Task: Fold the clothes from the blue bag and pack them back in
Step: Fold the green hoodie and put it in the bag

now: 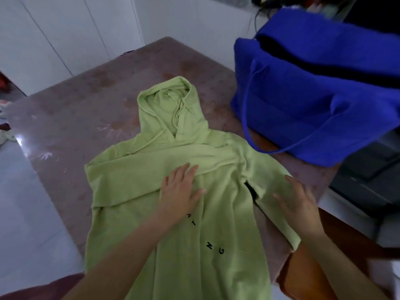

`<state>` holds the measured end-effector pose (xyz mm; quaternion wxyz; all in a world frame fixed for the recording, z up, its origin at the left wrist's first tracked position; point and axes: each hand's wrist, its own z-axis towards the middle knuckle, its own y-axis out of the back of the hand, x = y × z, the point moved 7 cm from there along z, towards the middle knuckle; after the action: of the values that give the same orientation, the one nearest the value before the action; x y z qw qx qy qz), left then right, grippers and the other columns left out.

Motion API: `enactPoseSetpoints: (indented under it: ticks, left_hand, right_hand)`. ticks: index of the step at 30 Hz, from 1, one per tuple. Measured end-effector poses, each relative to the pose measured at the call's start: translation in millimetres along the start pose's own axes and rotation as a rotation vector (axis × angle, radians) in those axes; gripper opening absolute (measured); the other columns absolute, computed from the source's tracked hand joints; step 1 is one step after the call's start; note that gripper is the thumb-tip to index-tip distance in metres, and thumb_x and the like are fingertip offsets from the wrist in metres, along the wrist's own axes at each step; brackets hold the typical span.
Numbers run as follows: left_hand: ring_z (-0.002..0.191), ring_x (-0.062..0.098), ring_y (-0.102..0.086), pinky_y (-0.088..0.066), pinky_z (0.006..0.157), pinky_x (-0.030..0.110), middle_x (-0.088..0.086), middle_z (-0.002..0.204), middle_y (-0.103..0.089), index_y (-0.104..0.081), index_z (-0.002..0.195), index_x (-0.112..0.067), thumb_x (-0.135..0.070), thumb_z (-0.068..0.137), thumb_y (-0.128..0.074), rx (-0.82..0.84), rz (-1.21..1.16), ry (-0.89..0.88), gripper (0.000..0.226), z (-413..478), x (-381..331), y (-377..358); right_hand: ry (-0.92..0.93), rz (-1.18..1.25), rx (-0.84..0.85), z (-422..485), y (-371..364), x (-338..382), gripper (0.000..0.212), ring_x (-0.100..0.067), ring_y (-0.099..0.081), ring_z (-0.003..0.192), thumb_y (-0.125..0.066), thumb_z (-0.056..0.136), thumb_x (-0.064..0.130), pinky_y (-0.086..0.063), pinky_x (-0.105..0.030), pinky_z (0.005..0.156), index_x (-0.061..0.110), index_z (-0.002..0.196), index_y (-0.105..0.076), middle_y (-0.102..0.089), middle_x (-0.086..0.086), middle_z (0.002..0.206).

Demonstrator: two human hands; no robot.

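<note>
A light green hoodie [134, 224] with black letters lies front up on the table, hood pointing away from me. One sleeve is folded across its chest. My left hand [180, 190] rests flat on the chest, fingers spread, at the edge of that folded sleeve. My right hand [297, 200] lies flat and open on the hoodie's right sleeve near the table's right edge. The blue bag [307, 87] stands open at the back right, its long strap hanging down to the hoodie's right shoulder.
The table [86, 105] has a mauve patterned cloth under a glossy cover. A dark grey box-like object [368, 174] sits to the right below the bag. White cabinet doors [65, 29] stand behind. Some small items lie at the far left [4, 126].
</note>
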<state>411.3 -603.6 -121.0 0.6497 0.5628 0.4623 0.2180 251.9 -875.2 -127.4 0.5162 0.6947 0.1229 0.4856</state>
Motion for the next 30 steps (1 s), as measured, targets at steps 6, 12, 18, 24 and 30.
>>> enactPoseSetpoints:
  ticks: [6,12,18,24,30]
  left_hand:
    - [0.139,0.021,-0.023,-0.018,0.111,0.042,0.001,0.153,-0.027,-0.019,0.149,-0.026,-0.055,0.090,-0.045,0.052,-0.170,-0.112,0.070,-7,-93,-20]
    - [0.137,0.023,-0.028,-0.022,0.110,0.040,0.003,0.148,-0.034,-0.024,0.147,-0.021,-0.060,0.086,-0.043,0.077,-0.201,-0.180,0.074,-24,-123,-10]
    - [0.126,0.017,-0.044,-0.035,0.106,0.032,0.003,0.140,-0.045,-0.032,0.144,-0.017,-0.043,0.087,-0.062,0.187,-0.432,-0.254,0.070,-45,-156,8]
    - [0.081,0.002,-0.058,-0.047,0.073,0.013,-0.011,0.093,-0.058,-0.050,0.118,-0.017,-0.015,0.081,-0.072,0.268,-0.941,-0.008,0.043,-43,-170,19]
    - [0.072,0.010,-0.055,-0.046,0.074,0.023,-0.003,0.080,-0.061,-0.059,0.090,-0.016,-0.004,0.087,-0.062,0.059,-1.016,0.107,0.013,-24,-133,45]
  right_hand:
    - [-0.344,0.246,0.071,-24,15,-74,0.068,-0.028,-0.051,0.108,-0.062,0.089,0.022,-0.048,-0.033,0.076,0.028,0.144,-0.024,-0.044,-0.011,0.131]
    - [-0.337,0.474,0.075,-36,24,-78,0.071,-0.028,-0.063,0.092,-0.061,0.089,0.013,-0.052,-0.036,0.072,0.029,0.146,-0.021,-0.063,-0.014,0.097]
    - [0.049,0.615,-0.007,-31,73,23,0.065,-0.001,-0.053,0.061,-0.064,0.086,0.006,-0.044,-0.012,0.058,0.026,0.140,-0.034,-0.054,-0.003,0.072]
    - [0.123,0.989,0.187,-34,70,98,0.052,-0.006,-0.060,0.074,-0.070,0.074,0.026,-0.050,-0.017,0.071,0.030,0.124,-0.054,-0.064,0.004,0.075]
    - [-0.045,0.951,0.239,-43,50,87,0.040,-0.008,-0.064,0.075,-0.074,0.067,0.029,-0.052,-0.023,0.071,0.016,0.100,-0.057,-0.070,0.004,0.080]
